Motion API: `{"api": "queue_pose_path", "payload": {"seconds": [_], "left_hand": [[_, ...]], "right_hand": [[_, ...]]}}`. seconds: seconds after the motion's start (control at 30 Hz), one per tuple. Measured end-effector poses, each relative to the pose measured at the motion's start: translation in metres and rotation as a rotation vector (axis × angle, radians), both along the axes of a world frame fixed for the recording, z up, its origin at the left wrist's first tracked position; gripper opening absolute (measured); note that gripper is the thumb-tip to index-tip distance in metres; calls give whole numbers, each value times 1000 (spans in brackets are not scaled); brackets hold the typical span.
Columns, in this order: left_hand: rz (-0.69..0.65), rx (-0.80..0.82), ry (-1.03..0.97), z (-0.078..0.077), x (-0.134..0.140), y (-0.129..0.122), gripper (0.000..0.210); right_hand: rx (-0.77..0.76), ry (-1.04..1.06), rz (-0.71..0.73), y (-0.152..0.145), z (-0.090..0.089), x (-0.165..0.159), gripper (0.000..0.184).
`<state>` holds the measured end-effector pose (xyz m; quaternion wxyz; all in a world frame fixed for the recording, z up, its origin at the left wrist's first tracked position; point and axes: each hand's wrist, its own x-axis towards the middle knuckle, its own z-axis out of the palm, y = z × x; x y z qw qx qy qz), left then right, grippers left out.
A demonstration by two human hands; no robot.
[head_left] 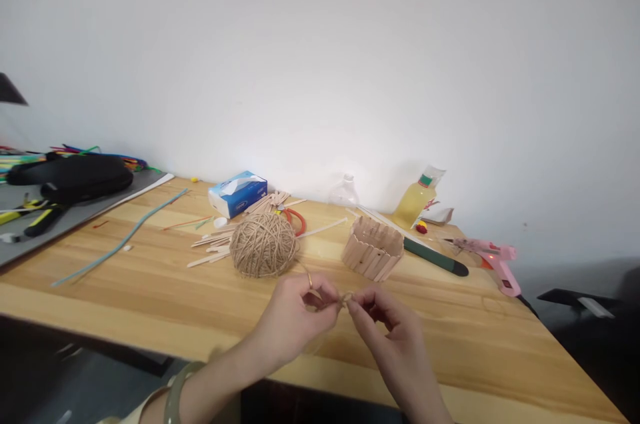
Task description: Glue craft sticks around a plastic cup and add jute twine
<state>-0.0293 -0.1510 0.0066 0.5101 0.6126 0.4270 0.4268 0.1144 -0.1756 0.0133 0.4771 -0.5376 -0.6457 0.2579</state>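
Wooden tabletop (465,344), standing against a white wall (320,64). Twine (345,300): small loop, lying before the stick-sided box (373,256); left hand (295,317) and right hand (397,337) both pinching it, fingertips nearly meeting. Risks: loop slipping undone, should either pinch be slackening; twine ball (263,245) rolling, should its strand be pulling. Markings: tissue box (239,195) bearing pale lettering, bottle (415,203) showing green label; neither reading legibly.

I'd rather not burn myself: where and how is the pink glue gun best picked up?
Take the glue gun by its handle, probably from the near right: the handle slants toward that side, while the nozzle points left. Its small red light suggests possible heat, so stay clear of the nozzle.
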Motion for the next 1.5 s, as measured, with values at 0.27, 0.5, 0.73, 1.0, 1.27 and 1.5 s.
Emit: {"api": "queue_pose_path", "payload": {"seconds": [0.27, 0.5, 0.73, 1.0, 1.27, 1.5], "left_hand": [[-57, -164, -139, -1, 1, 1, 9], [2, -167, -164, -8, 1, 1, 16], [57, -93, -227, -10, 0, 1, 10], [48, -185, -228, -8, 0, -1, 13], [47, -240, -300, -8, -1, -1, 19], [16, -344, -454, -5, -2, -2, 23]], "right_hand": [[-12, -22, 6, 2, -5, -2, 26], [-170, 169, -18, -1, -4, -3, 30], [-156, 155, -42, -2, -9, -4, 30], [43, 18, -72, -6, -14, -7, 24], [45, 1, -42, -8, -16, -8, 23], [150, -71, -65, -8, -17, -10, 18]]}}
